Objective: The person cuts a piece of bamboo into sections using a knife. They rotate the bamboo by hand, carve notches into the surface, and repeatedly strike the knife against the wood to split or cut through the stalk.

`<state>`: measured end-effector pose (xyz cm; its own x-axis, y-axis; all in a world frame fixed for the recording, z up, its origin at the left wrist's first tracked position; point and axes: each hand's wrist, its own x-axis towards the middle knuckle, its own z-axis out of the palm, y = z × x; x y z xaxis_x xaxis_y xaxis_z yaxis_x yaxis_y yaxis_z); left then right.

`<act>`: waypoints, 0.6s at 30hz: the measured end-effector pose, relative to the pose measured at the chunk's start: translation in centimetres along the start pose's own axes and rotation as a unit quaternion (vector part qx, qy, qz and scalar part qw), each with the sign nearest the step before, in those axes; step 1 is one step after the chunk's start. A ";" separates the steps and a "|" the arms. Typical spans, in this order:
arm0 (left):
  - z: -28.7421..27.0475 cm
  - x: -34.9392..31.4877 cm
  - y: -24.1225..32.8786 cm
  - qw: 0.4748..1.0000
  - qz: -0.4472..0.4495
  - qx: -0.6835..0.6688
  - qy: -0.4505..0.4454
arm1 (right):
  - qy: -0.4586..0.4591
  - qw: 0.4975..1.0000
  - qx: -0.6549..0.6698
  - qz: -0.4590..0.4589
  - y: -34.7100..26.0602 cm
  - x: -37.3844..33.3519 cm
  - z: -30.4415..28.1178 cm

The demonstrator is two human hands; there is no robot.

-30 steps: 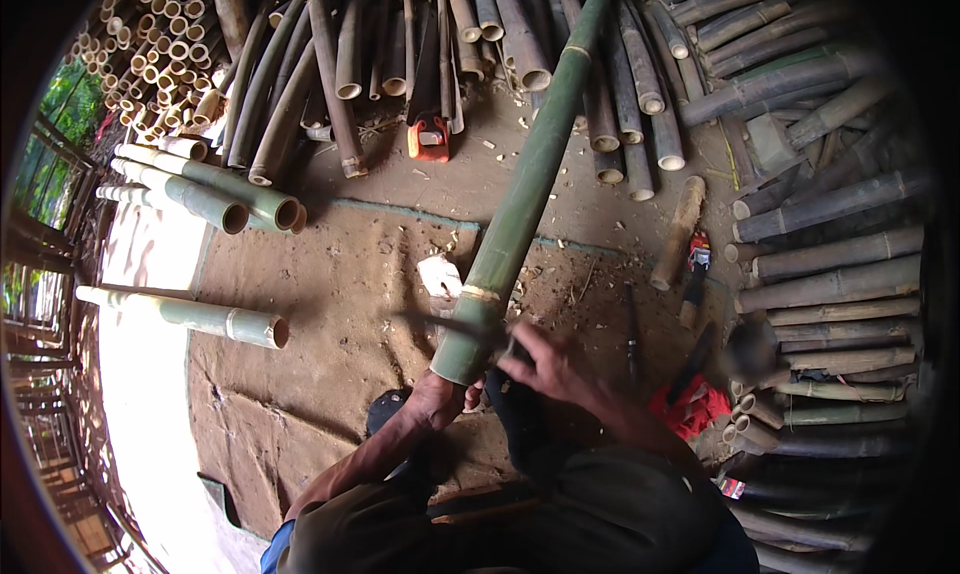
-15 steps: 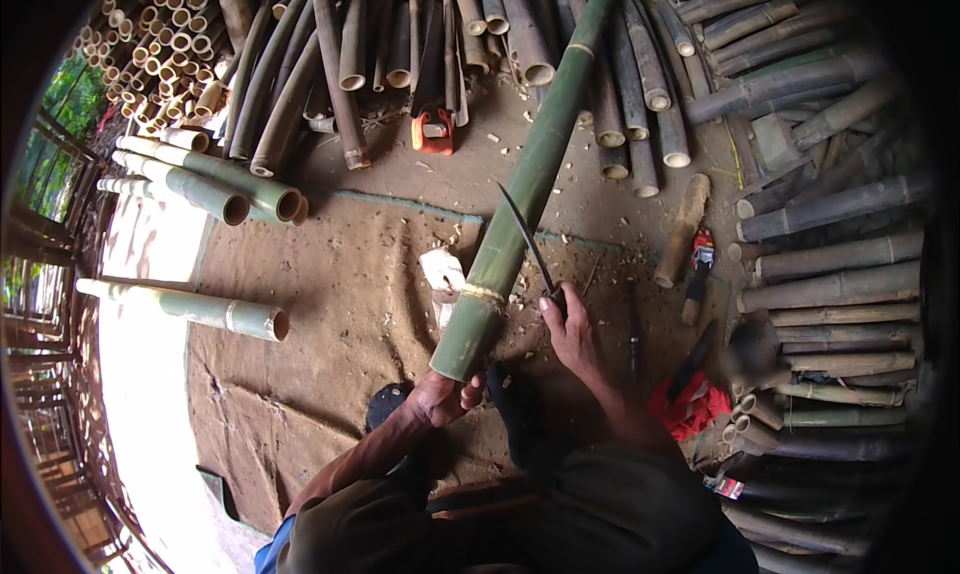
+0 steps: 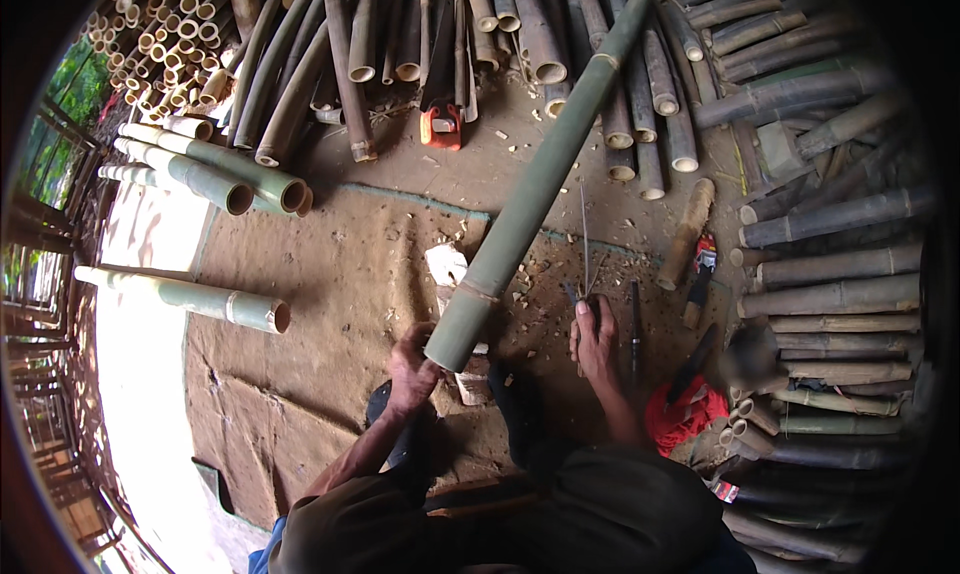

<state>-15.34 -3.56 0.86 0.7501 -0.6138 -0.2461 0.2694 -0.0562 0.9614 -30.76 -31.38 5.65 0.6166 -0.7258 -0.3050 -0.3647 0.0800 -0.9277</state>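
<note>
A long green bamboo pole (image 3: pixel 530 194) slants from near my feet up to the far right. My left hand (image 3: pixel 412 369) is closed around its near cut end, on the left side. Under the pole stands a pale, chipped wooden block (image 3: pixel 446 264), partly hidden by it. To the right of the pole, my right hand (image 3: pixel 597 339) is closed on a knife with a thin blade (image 3: pixel 585 234). The blade points away from me, seen nearly edge-on and apart from the pole. The knife's handle is mostly hidden in my fingers.
Wood chips lie over a brown mat (image 3: pixel 300 374). Cut bamboo lengths (image 3: pixel 225 309) lie at left, with dark stacked bamboo (image 3: pixel 830 294) at right. An orange tool (image 3: pixel 440 126) lies beyond. A slim dark tool (image 3: pixel 635 324) and a red cloth (image 3: pixel 690 414) are beside my right arm.
My right hand and the knife have moved right, away from the pole, and the blade has swung more upright. My left hand has shifted left and up around the end; the pole looks turned.
</note>
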 end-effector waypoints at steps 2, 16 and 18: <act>1.0 -1.5 -0.5 0.977 -0.146 -0.152 -0.039 | -0.016 1.000 0.012 0.003 0.7 -0.9 0.8; -0.1 0.6 -0.8 0.990 -0.057 -0.130 -0.013 | -0.038 0.977 -0.171 -0.125 0.0 -2.5 2.2; -0.4 0.9 -0.1 0.998 -0.020 0.037 0.054 | -0.076 0.962 -0.227 -0.131 -3.2 -3.9 3.2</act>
<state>-14.43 -3.82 0.47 0.8013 -0.5220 -0.2923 0.2576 -0.1399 0.9561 -29.78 -26.60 9.08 0.8119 -0.5685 -0.1331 -0.4280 -0.4245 -0.7978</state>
